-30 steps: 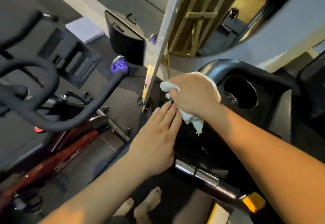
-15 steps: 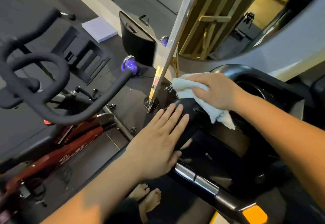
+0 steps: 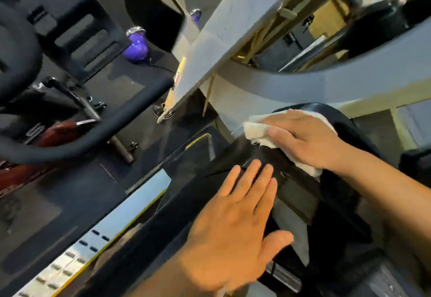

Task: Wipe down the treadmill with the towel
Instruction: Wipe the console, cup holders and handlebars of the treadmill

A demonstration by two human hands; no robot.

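Towel [image 3: 255, 128] has slid to the treadmill [image 3: 298, 194] top edge, so wiping goes on. Your right grip [image 3: 305, 138] presses it with flat fingers. Your left grip [image 3: 235, 222] lies flat, empty.

The towel [image 3: 255, 131] is white, crumpled and a little frayed at the edge. It lies pressed against the top left edge of the treadmill [image 3: 300, 194] under the right hand [image 3: 307, 140], one bunched end sticking out past the fingertips and another end showing below the wrist. The treadmill's console is black and glossy, tilted towards the viewer, with a rounded dark rim behind the towel.
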